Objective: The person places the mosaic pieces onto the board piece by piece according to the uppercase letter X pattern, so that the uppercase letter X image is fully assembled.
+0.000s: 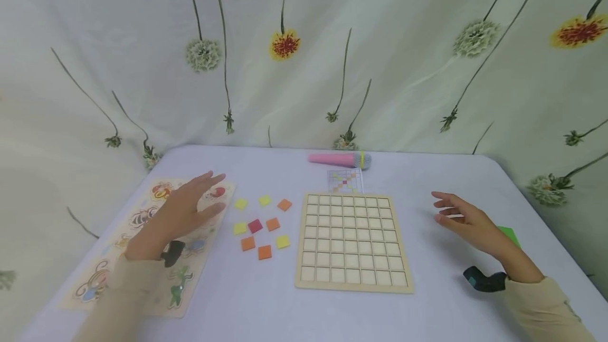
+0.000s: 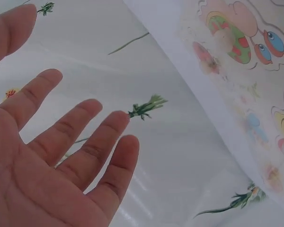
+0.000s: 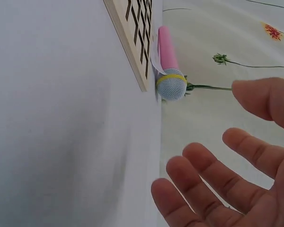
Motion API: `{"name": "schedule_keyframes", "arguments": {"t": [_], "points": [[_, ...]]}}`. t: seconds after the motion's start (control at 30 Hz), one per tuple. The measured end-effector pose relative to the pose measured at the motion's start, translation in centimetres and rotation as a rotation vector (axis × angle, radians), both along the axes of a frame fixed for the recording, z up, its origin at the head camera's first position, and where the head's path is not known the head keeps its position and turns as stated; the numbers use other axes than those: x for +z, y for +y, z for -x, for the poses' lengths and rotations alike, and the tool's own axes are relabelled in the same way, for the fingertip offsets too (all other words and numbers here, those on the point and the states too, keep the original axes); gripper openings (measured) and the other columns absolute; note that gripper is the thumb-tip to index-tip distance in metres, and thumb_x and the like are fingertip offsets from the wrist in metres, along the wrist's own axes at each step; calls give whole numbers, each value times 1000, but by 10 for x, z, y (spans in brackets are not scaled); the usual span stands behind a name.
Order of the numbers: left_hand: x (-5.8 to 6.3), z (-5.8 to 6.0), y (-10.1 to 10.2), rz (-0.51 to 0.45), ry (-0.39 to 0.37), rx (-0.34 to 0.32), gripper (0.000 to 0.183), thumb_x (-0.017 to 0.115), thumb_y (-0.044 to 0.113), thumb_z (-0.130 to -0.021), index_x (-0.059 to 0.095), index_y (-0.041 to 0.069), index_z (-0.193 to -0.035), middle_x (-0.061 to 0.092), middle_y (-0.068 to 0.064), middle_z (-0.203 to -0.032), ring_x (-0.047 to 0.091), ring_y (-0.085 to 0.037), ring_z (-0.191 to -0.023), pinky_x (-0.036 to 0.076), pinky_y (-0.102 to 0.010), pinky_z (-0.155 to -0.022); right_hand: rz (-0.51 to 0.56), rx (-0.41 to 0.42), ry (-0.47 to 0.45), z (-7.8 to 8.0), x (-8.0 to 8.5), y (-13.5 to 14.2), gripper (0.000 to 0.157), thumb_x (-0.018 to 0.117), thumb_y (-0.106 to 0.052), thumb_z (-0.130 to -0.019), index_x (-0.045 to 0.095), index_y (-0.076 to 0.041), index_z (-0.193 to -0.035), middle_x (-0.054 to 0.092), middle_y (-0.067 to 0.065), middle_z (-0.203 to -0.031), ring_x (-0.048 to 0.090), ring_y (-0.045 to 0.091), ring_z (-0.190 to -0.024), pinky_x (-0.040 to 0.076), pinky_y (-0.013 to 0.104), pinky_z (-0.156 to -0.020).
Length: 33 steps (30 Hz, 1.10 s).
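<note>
Left hand [image 1: 182, 211] and right hand [image 1: 469, 224] loosely spread, empty; seemingly pre-pick, square tiles [image 1: 255, 226] and wooden grid board [image 1: 350, 247] between them, tile pickup would need a pinch

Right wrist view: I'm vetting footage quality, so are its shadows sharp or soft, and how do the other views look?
Right wrist: soft-edged shadows on the table; head: a soft shadow beside the right hand; left wrist: picture board partly hazy.

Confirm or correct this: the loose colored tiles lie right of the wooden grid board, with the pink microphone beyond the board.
Wrong side: the head view shows the loose colored tiles left of the wooden grid board. The pink microphone does lie beyond the board.
</note>
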<state>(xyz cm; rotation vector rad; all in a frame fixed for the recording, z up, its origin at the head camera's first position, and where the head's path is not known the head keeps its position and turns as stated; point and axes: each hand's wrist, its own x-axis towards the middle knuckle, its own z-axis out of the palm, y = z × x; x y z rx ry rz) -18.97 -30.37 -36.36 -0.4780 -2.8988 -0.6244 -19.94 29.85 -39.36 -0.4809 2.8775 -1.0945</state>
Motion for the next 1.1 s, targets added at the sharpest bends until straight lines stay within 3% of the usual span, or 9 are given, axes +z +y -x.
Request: {"name": "schedule_keyframes", "arguments": {"t": [0.1,0.2,0.3,0.47,0.7,0.83,1.1], "points": [[6,5,0,-31,-47,-34,63,73,23,-104,49,5,-160,50,-27,-159,48,-50,-144,40,-68,-114,19,67,-60,1,0,-4,57,69,-14,-106,47,8,-155,64,29,-136,65,42,-119,58,43,-93],[11,11,2,-39,-93,-59,60,74,18,-103,52,5,-158,61,-24,-147,60,-44,-129,52,-62,-102,42,134,-103,4,-2,-6,58,72,-13,-104,49,8,-153,66,25,-134,66,37,-117,57,34,-91],[14,21,3,-45,-138,-75,56,75,16,-102,57,5,-154,67,-22,-134,67,-37,-115,58,-52,-91,77,200,-138,8,-5,-8,58,73,-11,-103,50,8,-153,68,23,-132,67,34,-115,56,29,-90],[12,43,4,-54,-234,-114,52,78,15,-101,62,4,-149,69,-16,-121,67,-31,-106,57,-44,-87,157,264,-212,16,-12,-13,59,75,-8,-100,51,9,-152,70,21,-129,69,23,-106,57,29,-87],[9,69,7,-1,-385,-113,53,81,16,-97,65,8,-147,66,-14,-125,58,-30,-107,52,-43,-90,182,295,-250,23,-20,-19,62,79,-4,-94,53,13,-147,70,16,-116,68,12,-89,53,26,-82],[7,79,10,29,-414,-130,50,84,11,-93,70,8,-141,67,-15,-123,56,-30,-104,50,-43,-89,156,295,-246,25,-23,-23,66,83,-5,-90,54,14,-146,66,8,-106,59,11,-80,49,26,-74],[-1,98,14,115,-469,-89,41,86,8,-91,77,12,-131,66,-12,-119,55,-30,-105,49,-45,-92,111,329,-230,28,-27,-25,71,88,-5,-86,54,16,-145,56,3,-97,48,9,-73,42,25,-65]]}}
